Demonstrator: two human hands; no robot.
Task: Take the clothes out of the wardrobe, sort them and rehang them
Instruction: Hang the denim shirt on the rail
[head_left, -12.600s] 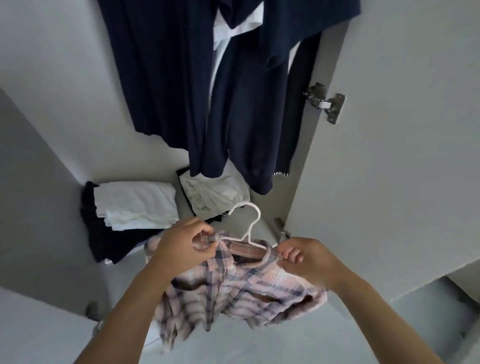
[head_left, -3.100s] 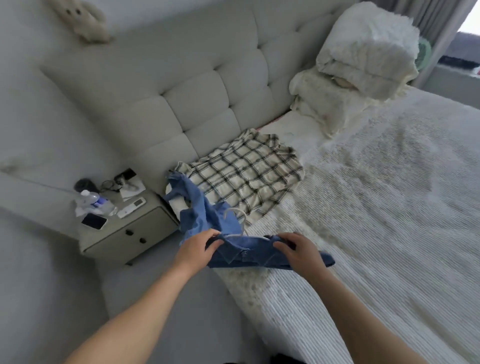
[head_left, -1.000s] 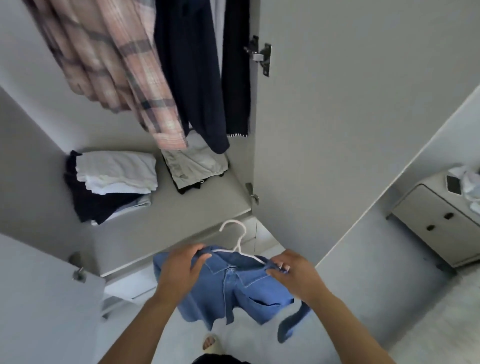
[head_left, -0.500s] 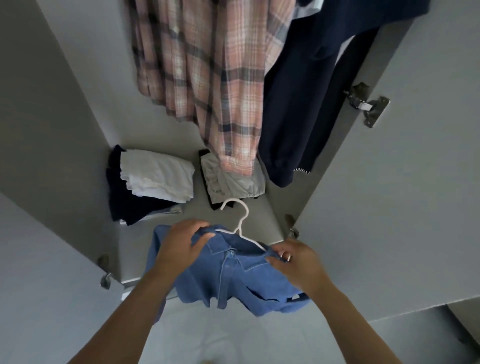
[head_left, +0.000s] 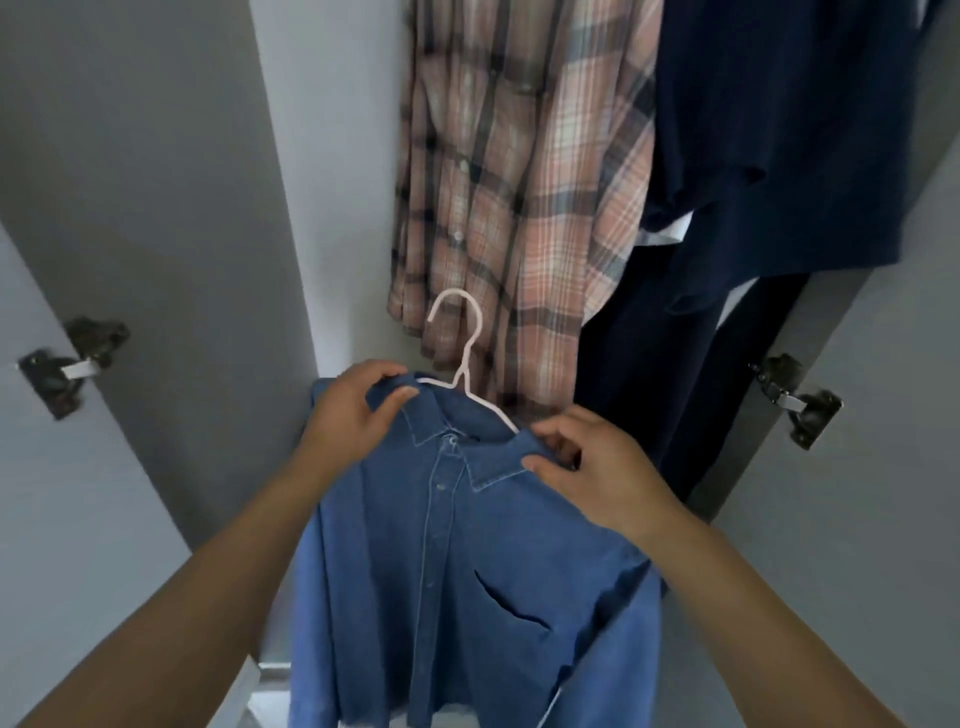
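Left hand (head_left: 353, 410) fingers pinched the left shoulder of the denim shirt (head_left: 467, 571) over the hanger (head_left: 462, 364) wire, and right hand (head_left: 592, 467) fingers closed on the right shoulder and collar edge; whether the right also gripped the wire was hidden. Shirt was held up before the open wardrobe, just below the hanging plaid shirt (head_left: 519, 182) and navy garments (head_left: 779, 130), hook up and free. Denim judged soft, moderately heavy, liable to slide off thin wire, so best held at the shoulders; both forearms reached forward and up, palms down.
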